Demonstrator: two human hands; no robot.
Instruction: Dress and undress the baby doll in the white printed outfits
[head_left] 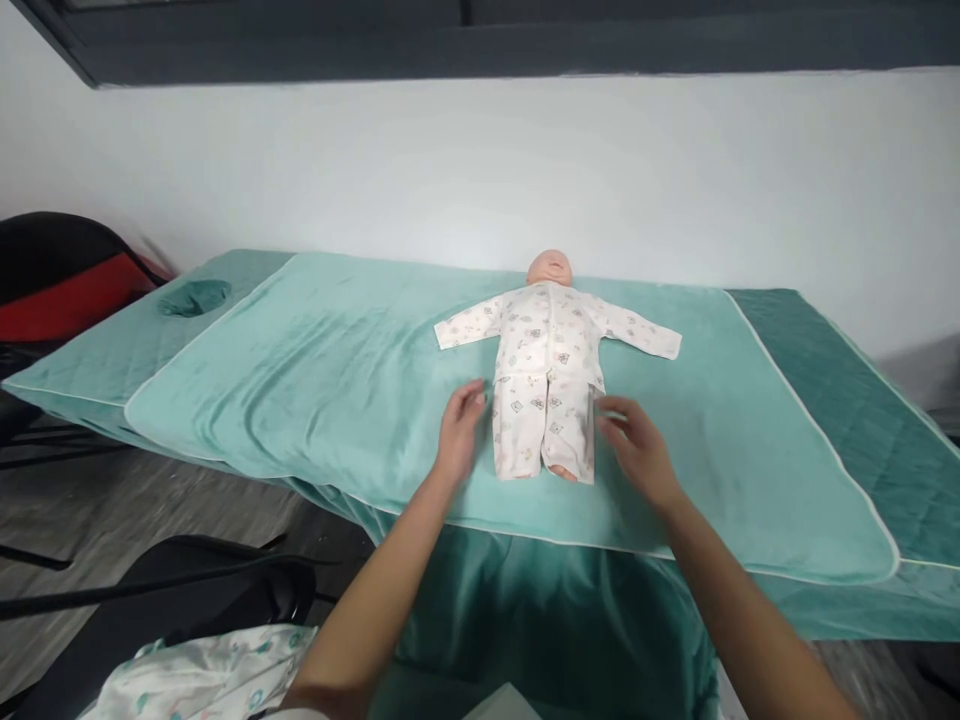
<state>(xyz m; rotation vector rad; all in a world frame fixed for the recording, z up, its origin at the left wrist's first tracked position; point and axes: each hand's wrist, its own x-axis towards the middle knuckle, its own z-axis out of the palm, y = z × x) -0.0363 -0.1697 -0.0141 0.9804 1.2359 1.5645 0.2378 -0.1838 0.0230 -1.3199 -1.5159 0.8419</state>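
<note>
A baby doll (549,345) lies on its back on a teal blanket (337,390), head toward the wall, arms spread. It wears a white printed top and matching trousers (546,425). My left hand (459,432) hovers just left of the doll's legs, fingers stretched out and empty. My right hand (636,446) is just right of the legs, fingers slightly curled and apart, holding nothing. Neither hand visibly touches the doll.
The blanket covers a long padded table (862,400) against a white wall. A face hole (193,297) is at the table's left end. A black and red chair (52,280) stands far left. Printed cloth (202,675) lies on a black chair at bottom left.
</note>
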